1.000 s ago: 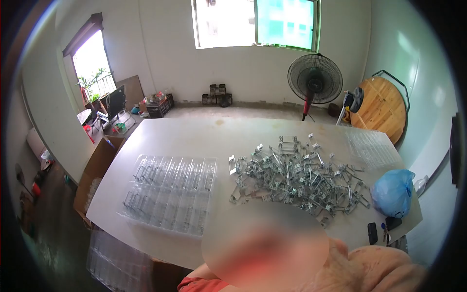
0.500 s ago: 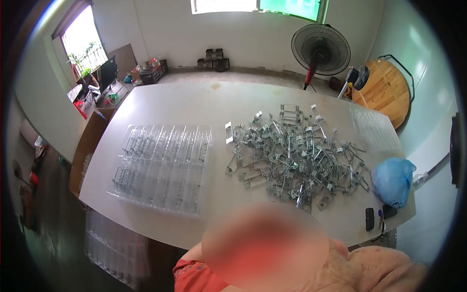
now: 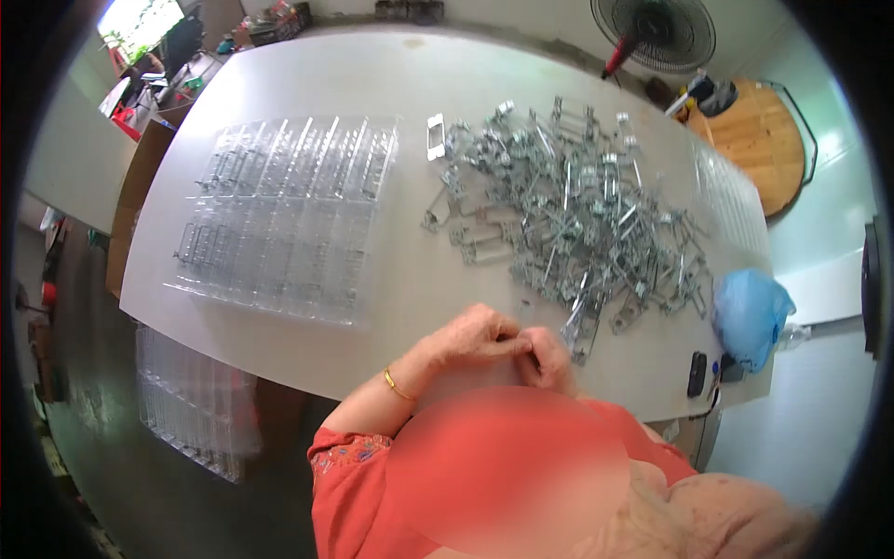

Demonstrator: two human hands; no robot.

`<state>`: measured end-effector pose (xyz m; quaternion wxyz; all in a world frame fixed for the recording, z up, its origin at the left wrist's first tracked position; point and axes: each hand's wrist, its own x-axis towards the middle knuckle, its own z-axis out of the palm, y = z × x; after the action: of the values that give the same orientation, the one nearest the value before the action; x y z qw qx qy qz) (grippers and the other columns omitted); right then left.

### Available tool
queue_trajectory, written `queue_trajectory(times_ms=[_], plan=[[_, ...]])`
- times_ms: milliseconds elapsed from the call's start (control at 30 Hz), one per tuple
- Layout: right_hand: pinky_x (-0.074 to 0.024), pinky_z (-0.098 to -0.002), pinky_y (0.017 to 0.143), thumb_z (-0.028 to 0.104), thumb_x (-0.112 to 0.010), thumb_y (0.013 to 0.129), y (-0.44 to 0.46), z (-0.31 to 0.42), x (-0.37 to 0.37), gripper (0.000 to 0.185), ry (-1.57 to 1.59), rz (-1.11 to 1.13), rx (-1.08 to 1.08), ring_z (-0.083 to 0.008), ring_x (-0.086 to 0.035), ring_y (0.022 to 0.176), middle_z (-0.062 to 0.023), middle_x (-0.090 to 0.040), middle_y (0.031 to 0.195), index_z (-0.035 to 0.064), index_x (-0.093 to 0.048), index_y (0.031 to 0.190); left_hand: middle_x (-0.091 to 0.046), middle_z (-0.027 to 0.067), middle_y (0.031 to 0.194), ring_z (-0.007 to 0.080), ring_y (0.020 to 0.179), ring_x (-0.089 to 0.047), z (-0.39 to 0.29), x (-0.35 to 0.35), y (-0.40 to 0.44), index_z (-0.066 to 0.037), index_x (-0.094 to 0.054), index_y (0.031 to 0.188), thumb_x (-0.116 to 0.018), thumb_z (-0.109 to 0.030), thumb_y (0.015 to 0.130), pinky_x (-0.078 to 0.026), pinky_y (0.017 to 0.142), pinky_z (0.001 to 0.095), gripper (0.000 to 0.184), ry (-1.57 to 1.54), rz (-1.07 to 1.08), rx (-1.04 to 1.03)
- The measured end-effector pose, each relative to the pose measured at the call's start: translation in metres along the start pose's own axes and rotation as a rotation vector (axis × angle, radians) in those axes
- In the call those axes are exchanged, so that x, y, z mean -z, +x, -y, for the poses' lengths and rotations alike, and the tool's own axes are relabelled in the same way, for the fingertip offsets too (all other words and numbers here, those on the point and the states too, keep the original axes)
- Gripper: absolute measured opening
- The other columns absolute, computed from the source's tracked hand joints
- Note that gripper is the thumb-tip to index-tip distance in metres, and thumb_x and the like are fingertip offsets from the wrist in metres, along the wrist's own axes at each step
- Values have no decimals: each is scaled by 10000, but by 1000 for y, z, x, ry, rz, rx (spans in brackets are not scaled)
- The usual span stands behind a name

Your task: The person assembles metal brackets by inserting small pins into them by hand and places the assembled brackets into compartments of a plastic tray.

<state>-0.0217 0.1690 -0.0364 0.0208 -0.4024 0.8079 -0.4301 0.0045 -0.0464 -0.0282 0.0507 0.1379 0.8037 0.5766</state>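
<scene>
My left hand (image 3: pixel 477 334), with a gold bracelet on its wrist, is curled at the near edge of the table. Its fingertips meet my right hand (image 3: pixel 549 359), whose fingers are also closed. Whatever lies between the fingers, if anything, is hidden. Just beyond and to the right spreads a heap of small grey metal brackets (image 3: pixel 568 205) with thin rods. Left of the heap lies a clear plastic compartment tray (image 3: pixel 289 224), with wire-like metal pieces in some of its left compartments. A white rectangular frame (image 3: pixel 436 137) lies at the heap's far left.
A blue plastic bag (image 3: pixel 750 317) sits at the table's right edge, near a small black object (image 3: pixel 697 374). More clear trays (image 3: pixel 731 196) lie at the far right, and others (image 3: pixel 191 401) stand below the left edge. A fan (image 3: pixel 654 33) stands behind the table (image 3: pixel 400 74).
The view has tilted downward, so the table sits higher in the picture. Both hands now show together in front of the chest; before, they were out of sight.
</scene>
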Motion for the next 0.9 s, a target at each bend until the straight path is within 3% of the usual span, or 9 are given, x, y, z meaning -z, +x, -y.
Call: queue_trajectory(times_ms=[100,233,267,633,733,833,900], plan=[[-505,-429,728,31,-702,895,1,-6,1,144,0,3,24,-386,-628,857,-160,-622,949,33,-609,1005,-429,227,660,262,589,-289,-5,3,2,6,-618,747,-732,-356,931,-370,506,404,422,-9,23,51],[-505,-433,720,37,-707,891,3,-3,2,154,-15,-28,39,-377,-627,849,-151,-621,942,38,-601,1003,-297,112,638,118,578,-300,-11,6,4,10,-541,690,-744,-330,940,-311,485,361,469,-54,50,121],[-505,-434,719,37,-708,890,3,-4,2,156,-3,-22,34,-375,-628,849,-149,-622,942,39,-604,1006,-254,33,670,72,621,-299,0,1,4,6,-512,672,-743,-330,949,-284,487,344,493,-63,56,135],[-517,-430,763,49,-728,856,3,-2,9,177,54,36,48,-340,-635,889,-116,-635,961,61,-632,1004,-251,-18,643,62,620,-249,-9,-7,4,-43,-378,645,-720,-286,995,-221,492,317,546,-71,-154,218],[-516,-429,770,62,-726,858,1,-6,8,165,61,32,58,-334,-631,893,-107,-631,956,69,-630,992,-352,111,572,122,562,-315,-17,-4,4,11,-526,660,-730,-293,967,-331,485,357,479,138,-206,265],[-511,-432,766,73,-727,862,2,-7,10,158,67,26,77,-332,-627,888,-102,-627,948,72,-622,981,-265,-15,611,72,613,-268,-32,0,11,-21,-431,648,-749,-225,974,-267,488,303,498,242,-412,258],[-506,-433,762,77,-726,865,1,-6,11,154,80,43,76,-332,-625,884,-99,-626,942,73,-617,974,-459,38,648,107,603,-419,-31,10,19,-14,-562,747,-752,-176,952,-389,537,302,323,389,-534,158]])
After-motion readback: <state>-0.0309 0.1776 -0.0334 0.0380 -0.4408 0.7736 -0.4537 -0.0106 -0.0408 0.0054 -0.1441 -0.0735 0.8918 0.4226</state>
